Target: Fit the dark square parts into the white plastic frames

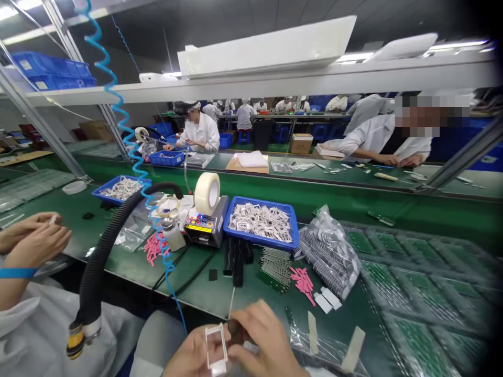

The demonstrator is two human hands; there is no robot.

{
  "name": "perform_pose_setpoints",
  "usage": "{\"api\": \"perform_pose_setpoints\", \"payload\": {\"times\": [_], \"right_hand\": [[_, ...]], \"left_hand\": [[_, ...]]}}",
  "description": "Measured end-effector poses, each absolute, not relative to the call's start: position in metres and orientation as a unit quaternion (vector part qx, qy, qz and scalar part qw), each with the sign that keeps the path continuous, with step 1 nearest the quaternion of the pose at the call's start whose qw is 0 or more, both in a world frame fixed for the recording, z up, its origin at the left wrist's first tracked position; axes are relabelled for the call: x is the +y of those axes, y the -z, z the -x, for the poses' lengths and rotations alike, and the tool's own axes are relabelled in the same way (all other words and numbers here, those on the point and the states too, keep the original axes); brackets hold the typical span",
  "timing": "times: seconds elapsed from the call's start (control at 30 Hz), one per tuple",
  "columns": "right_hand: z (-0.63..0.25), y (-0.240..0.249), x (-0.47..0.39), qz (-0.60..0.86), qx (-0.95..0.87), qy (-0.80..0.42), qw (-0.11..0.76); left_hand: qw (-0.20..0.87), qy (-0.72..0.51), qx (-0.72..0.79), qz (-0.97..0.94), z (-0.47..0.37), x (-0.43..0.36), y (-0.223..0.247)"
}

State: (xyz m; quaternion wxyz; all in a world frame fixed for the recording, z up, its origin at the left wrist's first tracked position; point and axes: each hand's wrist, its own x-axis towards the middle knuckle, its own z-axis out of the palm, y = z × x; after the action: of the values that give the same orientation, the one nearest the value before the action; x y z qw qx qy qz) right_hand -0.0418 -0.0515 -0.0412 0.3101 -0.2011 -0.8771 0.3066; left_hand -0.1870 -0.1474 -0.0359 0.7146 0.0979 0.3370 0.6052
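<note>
My left hand [188, 352] is closed around a small white rectangular plastic frame [215, 350], held upright with its opening toward me. My right hand [267, 340] is beside it, fingers pinched on a small dark piece [234, 330] close to the frame's upper right edge; its kind is partly hidden by the fingers. Beyond my hands, a blue tray [295, 230] holds many similar white plastic parts [259, 222]. Pink strips [302, 285] and white rectangular pieces [323, 302] lie on the green bench past my right hand.
A tape dispenser [204, 228] carries a tape roll [207, 193]. A black hose [113, 225] and blue coiled cord [135, 157] hang at left, near a co-worker's hands [37, 241]. At right are a bag of parts [330, 254] and trays of green circuit boards [420, 330].
</note>
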Motion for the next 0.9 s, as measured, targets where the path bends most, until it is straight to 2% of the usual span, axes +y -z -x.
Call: {"api": "perform_pose_setpoints", "payload": {"times": [0.17,0.37,0.53,0.63,0.9], "right_hand": [[0.037,0.025,-0.047,0.18,-0.878,-0.258,0.36],[0.042,0.023,-0.047,0.156,-0.873,-0.275,0.373],[0.046,0.013,-0.045,0.144,-0.842,-0.35,0.385],[0.047,0.007,-0.044,0.144,-0.846,-0.318,0.402],[0.048,0.006,-0.044,0.17,-0.857,-0.315,0.371]], "left_hand": [[0.721,-0.608,0.316,-0.098,0.183,-0.144,0.017],[0.72,-0.605,0.307,-0.146,0.185,-0.149,0.02],[0.7,-0.618,0.284,-0.218,0.186,-0.15,0.011],[0.681,-0.599,0.312,-0.283,0.19,-0.15,0.006],[0.644,-0.572,0.336,-0.381,0.197,-0.152,0.008]]}}
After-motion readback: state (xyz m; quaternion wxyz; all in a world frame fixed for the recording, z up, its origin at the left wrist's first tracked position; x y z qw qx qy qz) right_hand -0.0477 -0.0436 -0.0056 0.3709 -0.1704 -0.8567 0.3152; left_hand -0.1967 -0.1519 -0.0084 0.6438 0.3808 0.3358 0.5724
